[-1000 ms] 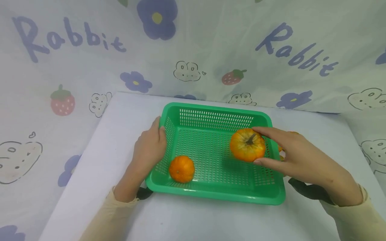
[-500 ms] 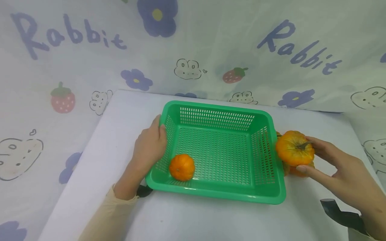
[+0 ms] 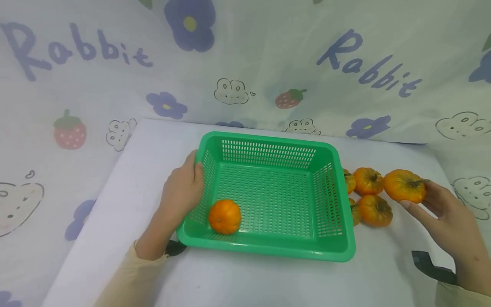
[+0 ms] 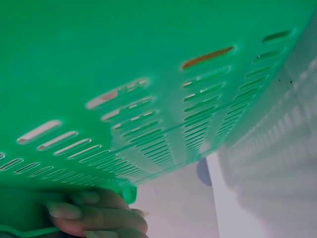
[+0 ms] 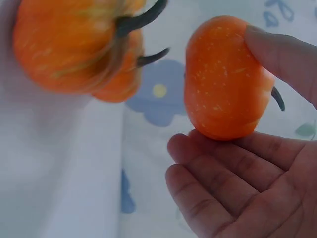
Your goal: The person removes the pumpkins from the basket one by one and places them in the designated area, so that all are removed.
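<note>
A green perforated plastic basket (image 3: 268, 249) stands on the white table. My left hand (image 3: 182, 187) grips its left rim; in the left wrist view, curled fingers (image 4: 106, 218) show beneath the edge. Inside, at the front left corner, sits one small orange pumpkin (image 3: 224, 216). To the right of the basket, my right hand (image 3: 454, 217) pinches another small pumpkin (image 3: 404, 186) between thumb and fingers, its stem toward the palm. The right wrist view shows this held pumpkin (image 5: 225, 79) from its smooth side, with the thumb above and fingers below.
Several more small pumpkins (image 3: 375, 210) cluster against the basket's right side, some partly hidden by its wall. A patterned cloth (image 3: 245, 55) with rabbits, flowers and strawberries hangs behind the white table (image 3: 249, 281).
My right hand has carried its pumpkin from inside the basket, over the right rim, to beyond the other pumpkins. The left hand stays on the rim. The head view has shifted slightly.
</note>
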Tool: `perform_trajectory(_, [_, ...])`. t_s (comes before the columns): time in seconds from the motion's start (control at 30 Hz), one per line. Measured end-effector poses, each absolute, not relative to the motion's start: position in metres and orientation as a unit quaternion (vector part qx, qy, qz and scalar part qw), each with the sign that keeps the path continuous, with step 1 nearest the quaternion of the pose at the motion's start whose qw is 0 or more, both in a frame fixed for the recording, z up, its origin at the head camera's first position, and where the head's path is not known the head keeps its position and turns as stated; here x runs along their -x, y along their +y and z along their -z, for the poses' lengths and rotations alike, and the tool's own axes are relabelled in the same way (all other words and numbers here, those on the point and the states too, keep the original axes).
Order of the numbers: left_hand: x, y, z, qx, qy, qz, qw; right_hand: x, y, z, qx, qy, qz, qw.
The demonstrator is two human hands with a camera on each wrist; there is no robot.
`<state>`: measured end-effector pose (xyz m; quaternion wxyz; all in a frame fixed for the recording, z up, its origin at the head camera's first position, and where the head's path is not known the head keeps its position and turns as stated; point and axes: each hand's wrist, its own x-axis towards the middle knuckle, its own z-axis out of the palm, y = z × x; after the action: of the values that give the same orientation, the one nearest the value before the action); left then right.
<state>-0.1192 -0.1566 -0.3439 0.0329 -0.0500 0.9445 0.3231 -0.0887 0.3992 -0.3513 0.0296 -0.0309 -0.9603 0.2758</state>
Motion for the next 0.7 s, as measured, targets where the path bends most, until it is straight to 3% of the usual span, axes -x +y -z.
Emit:
perform_trajectory(0.33, [0.122, -0.161, 0.339, 0.049, 0.946, -0.321, 0.025, 0.104, 0.417, 0.377, 0.093, -0.934, -0.344, 0.038])
perform_trajectory(0.7, [0.121, -0.157, 0.344, 0.049, 0.945, -0.320, 0.039, 0.112, 0.432, 0.398, 0.199, -0.913, -0.352, -0.051])
